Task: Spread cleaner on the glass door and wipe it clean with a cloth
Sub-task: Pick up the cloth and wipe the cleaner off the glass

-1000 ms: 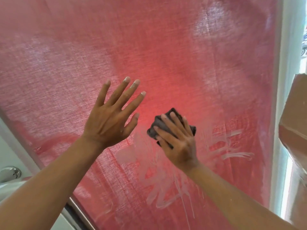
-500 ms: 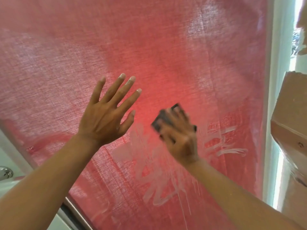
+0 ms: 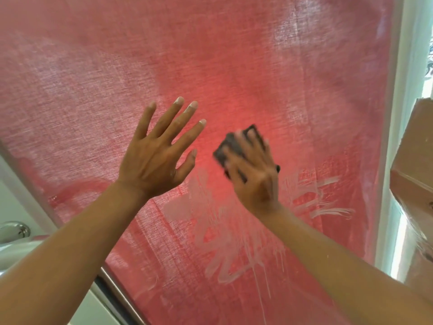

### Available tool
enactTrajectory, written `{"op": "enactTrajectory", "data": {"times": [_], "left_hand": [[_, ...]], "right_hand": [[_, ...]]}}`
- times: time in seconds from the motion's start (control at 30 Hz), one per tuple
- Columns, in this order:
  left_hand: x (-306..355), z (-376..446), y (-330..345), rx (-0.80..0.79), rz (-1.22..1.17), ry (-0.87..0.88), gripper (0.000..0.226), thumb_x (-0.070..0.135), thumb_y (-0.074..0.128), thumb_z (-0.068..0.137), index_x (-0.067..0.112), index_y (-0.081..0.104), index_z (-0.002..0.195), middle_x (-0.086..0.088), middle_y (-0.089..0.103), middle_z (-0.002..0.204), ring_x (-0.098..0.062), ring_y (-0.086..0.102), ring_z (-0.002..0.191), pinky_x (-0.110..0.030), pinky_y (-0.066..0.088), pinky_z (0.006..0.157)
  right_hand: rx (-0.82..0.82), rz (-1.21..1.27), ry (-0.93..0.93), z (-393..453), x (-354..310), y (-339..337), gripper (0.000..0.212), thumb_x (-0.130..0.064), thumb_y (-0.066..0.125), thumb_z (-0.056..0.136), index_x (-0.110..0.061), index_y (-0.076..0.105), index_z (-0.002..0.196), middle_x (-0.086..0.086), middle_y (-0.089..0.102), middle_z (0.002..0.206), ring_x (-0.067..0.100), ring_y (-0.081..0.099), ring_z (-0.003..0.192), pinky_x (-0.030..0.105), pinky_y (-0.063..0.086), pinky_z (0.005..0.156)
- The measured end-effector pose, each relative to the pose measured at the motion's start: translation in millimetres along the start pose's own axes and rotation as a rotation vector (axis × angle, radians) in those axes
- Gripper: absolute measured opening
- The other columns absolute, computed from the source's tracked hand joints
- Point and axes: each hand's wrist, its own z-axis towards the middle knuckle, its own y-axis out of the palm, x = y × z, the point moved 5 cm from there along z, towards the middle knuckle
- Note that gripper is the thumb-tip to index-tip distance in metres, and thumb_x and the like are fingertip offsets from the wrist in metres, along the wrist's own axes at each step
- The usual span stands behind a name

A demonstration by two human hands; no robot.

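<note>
Right fingers (image 3: 251, 146) press cloth (image 3: 225, 148) to glass door (image 3: 281, 78) — left fingers (image 3: 173, 118) spread, cardboard box (image 3: 414, 156) beside.

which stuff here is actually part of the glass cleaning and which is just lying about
In the job: glass door; white cleaner streaks; dark cloth under the right hand; left hand, spread flat.

Lying about: cardboard box; metal knob.

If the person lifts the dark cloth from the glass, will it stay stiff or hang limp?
Probably limp: the dark cloth bunches into folds under the right hand. It is likely light and damp, since white cleaner streaks cover the glass door nearby.
</note>
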Motion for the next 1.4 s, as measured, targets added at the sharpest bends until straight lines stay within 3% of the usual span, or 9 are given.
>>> {"op": "enactTrajectory", "data": {"times": [0.07, 0.13, 0.37, 0.57, 0.8, 1.0, 1.2, 1.33, 1.4], "left_hand": [[0.7, -0.4, -0.8, 0.003, -0.008, -0.008, 0.051, 0.034, 0.046, 0.106, 0.014, 0.050, 0.153, -0.014, 0.032, 0.167, -0.033, 0.024, 0.157, -0.064, 0.018, 0.125], [1.7, -1.4, -1.5, 0.007, -0.019, -0.028, 0.051, 0.033, 0.047, 0.106, 0.014, 0.050, 0.153, -0.014, 0.032, 0.167, -0.034, 0.024, 0.157, -0.064, 0.018, 0.125], [23.0, -38.2, -3.7, 0.037, -0.049, -0.345, 0.054, 0.020, 0.051, 0.104, 0.013, 0.043, 0.157, -0.017, 0.028, 0.168, -0.037, 0.021, 0.157, -0.066, 0.014, 0.125], [54.6, -93.4, 4.4, -0.034, -0.031, -0.515, 0.068, 0.042, 0.051, 0.106, 0.009, 0.030, 0.161, -0.017, 0.018, 0.170, -0.035, 0.014, 0.159, -0.066, 0.008, 0.126], [74.1, -127.5, 11.8, -0.141, 0.037, -0.605, 0.101, 0.067, 0.060, 0.094, 0.004, 0.018, 0.162, -0.017, 0.011, 0.171, -0.035, 0.009, 0.160, -0.068, 0.009, 0.125], [74.9, -128.7, 9.7, -0.149, 0.045, -0.618, 0.103, 0.070, 0.058, 0.094, 0.007, 0.014, 0.163, -0.013, 0.007, 0.172, -0.034, 0.007, 0.160, -0.066, 0.008, 0.126], [80.6, -135.3, 9.8, -0.171, 0.042, -0.640, 0.107, 0.072, 0.059, 0.091, 0.005, 0.018, 0.162, -0.017, 0.012, 0.171, -0.037, 0.013, 0.159, -0.067, 0.016, 0.124], [87.7, -142.8, 9.6, -0.165, 0.047, -0.725, 0.110, 0.074, 0.056, 0.091, 0.005, 0.011, 0.163, -0.014, 0.006, 0.172, -0.032, 0.005, 0.161, -0.061, 0.009, 0.128], [94.6, -147.5, 10.9, -0.137, 0.039, -0.801, 0.108, 0.073, 0.056, 0.091, 0.004, 0.013, 0.163, -0.015, 0.008, 0.172, -0.033, 0.007, 0.160, -0.060, 0.008, 0.128]], "right_hand": [[0.124, 0.018, 0.179, 36.4, 7.9, 1.0, 0.027, -0.016, 0.065, 0.102, -0.013, 0.072, 0.128, 0.015, 0.056, 0.148, 0.037, 0.045, 0.145, 0.061, 0.037, 0.116], [0.130, 0.034, 0.190, 47.6, 2.2, 6.3, 0.027, -0.016, 0.065, 0.103, -0.013, 0.072, 0.128, 0.015, 0.057, 0.147, 0.037, 0.045, 0.145, 0.061, 0.036, 0.117], [-0.271, 0.056, -0.458, -16.2, -14.2, 1.0, 0.020, -0.016, 0.069, 0.100, -0.019, 0.079, 0.117, 0.005, 0.059, 0.145, 0.032, 0.052, 0.140, 0.061, 0.035, 0.118], [-0.088, 0.149, -0.164, 48.5, -19.4, 9.6, 0.019, -0.014, 0.069, 0.100, -0.010, 0.077, 0.117, 0.011, 0.060, 0.144, 0.034, 0.049, 0.142, 0.061, 0.035, 0.118], [-0.397, 0.189, -0.689, -13.3, -32.7, 7.3, 0.012, -0.017, 0.067, 0.102, -0.016, 0.079, 0.104, 0.006, 0.060, 0.146, 0.030, 0.051, 0.142, 0.057, 0.036, 0.119], [-0.221, 0.208, -0.398, 15.8, -41.0, 18.0, 0.016, -0.010, 0.066, 0.101, -0.011, 0.079, 0.110, 0.008, 0.062, 0.143, 0.035, 0.051, 0.141, 0.061, 0.035, 0.118], [-0.421, 0.219, -0.737, -29.8, -43.8, 17.2, 0.020, -0.011, 0.064, 0.103, -0.013, 0.076, 0.119, 0.004, 0.061, 0.145, 0.030, 0.050, 0.142, 0.058, 0.036, 0.118], [-0.171, 0.215, -0.431, 40.5, -52.0, 25.1, 0.017, -0.010, 0.063, 0.103, -0.010, 0.079, 0.110, 0.006, 0.066, 0.138, 0.034, 0.054, 0.138, 0.061, 0.038, 0.116], [-0.160, 0.238, -0.384, 37.0, -56.4, 26.4, 0.017, -0.010, 0.065, 0.102, -0.008, 0.078, 0.111, 0.008, 0.065, 0.139, 0.035, 0.053, 0.138, 0.061, 0.038, 0.116]]}}
